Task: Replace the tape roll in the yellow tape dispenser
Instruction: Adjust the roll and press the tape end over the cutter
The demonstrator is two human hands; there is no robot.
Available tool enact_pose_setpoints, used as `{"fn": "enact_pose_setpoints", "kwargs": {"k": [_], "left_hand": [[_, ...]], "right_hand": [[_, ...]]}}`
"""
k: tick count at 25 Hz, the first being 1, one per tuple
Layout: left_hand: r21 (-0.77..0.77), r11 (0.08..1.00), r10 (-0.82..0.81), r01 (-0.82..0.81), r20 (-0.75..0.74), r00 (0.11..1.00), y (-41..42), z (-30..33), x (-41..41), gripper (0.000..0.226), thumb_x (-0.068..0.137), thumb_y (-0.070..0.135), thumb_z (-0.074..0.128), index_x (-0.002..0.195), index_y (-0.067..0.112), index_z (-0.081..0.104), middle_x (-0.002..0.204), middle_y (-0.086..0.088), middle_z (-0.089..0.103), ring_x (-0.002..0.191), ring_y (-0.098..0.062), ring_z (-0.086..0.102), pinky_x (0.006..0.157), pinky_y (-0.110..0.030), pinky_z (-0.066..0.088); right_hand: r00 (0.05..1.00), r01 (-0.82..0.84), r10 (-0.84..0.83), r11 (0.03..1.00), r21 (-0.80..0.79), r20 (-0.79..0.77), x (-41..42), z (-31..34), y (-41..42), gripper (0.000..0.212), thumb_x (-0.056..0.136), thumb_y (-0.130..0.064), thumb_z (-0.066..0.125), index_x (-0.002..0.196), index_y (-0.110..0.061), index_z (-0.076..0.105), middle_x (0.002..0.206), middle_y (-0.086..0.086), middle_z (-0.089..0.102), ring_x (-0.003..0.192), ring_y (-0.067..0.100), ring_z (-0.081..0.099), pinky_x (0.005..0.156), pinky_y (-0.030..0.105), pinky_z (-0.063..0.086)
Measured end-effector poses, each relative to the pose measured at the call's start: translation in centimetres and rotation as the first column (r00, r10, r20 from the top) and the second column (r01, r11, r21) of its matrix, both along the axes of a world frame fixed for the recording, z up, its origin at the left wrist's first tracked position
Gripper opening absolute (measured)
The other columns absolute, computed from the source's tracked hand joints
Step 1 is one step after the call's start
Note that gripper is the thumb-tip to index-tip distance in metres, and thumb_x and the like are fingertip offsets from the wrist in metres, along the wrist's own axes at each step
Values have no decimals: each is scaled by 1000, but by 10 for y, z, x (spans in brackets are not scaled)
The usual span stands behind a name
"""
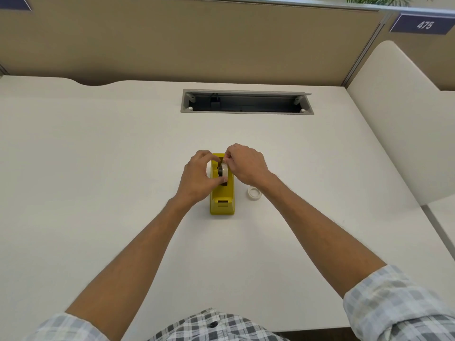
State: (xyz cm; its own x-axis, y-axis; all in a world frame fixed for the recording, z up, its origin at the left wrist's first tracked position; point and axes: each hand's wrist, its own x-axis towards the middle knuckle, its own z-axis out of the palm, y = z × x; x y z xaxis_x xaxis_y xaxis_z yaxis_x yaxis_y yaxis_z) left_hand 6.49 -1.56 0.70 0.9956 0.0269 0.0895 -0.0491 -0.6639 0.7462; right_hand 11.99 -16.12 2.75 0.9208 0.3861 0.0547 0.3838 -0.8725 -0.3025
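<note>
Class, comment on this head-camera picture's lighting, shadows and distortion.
Head view: even, soft light, no glare on the desk; faint shadows beside the yellow tape dispenser; wide-angle bending of the desk edges; spare roll small but sharp.

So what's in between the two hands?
In the head view, the tape roll on its dark hub sits between the left hand and right hand, in the yellow tape dispenser.

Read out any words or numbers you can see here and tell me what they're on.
"475": white digits on the dark blue sign fixed to the partition, top right.
Another blue sign at top left is cut off, with no text showing.
The yellow tape dispenser shows no readable label.
</note>
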Motion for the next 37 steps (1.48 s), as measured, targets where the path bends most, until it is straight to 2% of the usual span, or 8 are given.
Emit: {"fn": "enact_pose_setpoints", "kwargs": {"k": [2,6,12,17,20,23,30,37], "left_hand": [[86,996,35,-38,28,999,-1,-2,-4,36,70,35,81,101,20,70,123,-1,60,116,-19,53,95,-38,46],[105,992,57,-68,104,993,-5,-9,-11,29,76,35,76,101,21,74,119,2,61,118,-16,51,99,-41,42],[-128,977,175,-169,36,984,-12,-12,-11,29,87,44,64,95,19,76,119,4,64,115,-13,53,89,-44,50],[-201,966,176,-161,59,983,-11,-14,-12,20,83,28,72,101,19,72,122,2,61,120,-16,52,90,-18,40],[-149,984,105,-98,37,994,-9,-13,-11,38,85,27,70,122,17,64,139,0,49,135,-16,37,109,-40,36],[-126,991,27,-33,-47,999,-8,-11,-9,39,89,29,64,127,21,62,153,5,32,145,-15,17,111,-53,31],[-94,995,-25,17,-78,997,-2,-9,-3,38,84,29,70,121,30,60,153,4,34,147,-18,12,114,-57,24],[-88,996,-42,35,-80,996,-2,-10,1,34,92,32,60,125,29,61,154,6,33,147,-15,11,113,-57,23]], "right_hand": [[1000,-1,1,1000,-5,-2,-1,1,-1,15,95,-20,48,92,-16,63,94,2,64,76,20,59,61,33,47],[1000,0,0,1000,-2,5,-2,2,-2,17,97,-21,48,94,-16,63,94,1,64,77,19,58,60,31,43],[1000,8,-7,1000,10,-15,-6,6,-1,17,96,-21,47,94,-15,63,95,1,64,80,21,60,67,38,52],[1000,6,-5,999,43,-9,-9,7,-2,16,95,-19,48,94,-16,63,95,0,64,81,21,60,64,34,47],[1000,7,-6,999,45,-15,-11,9,-2,16,95,-19,48,93,-17,64,95,0,64,82,21,60,66,37,50],[1000,-1,1,999,48,-11,-14,10,-4,16,96,-22,49,93,-17,65,94,-1,65,82,21,60,66,36,49],[1000,-18,19,998,56,-16,-20,13,-7,16,96,-26,53,97,-19,67,97,-2,66,85,19,61,69,36,50],[1000,-13,13,998,59,-4,-23,11,-8,16,95,-25,52,95,-19,66,95,-3,65,86,20,61,68,33,46]]}}
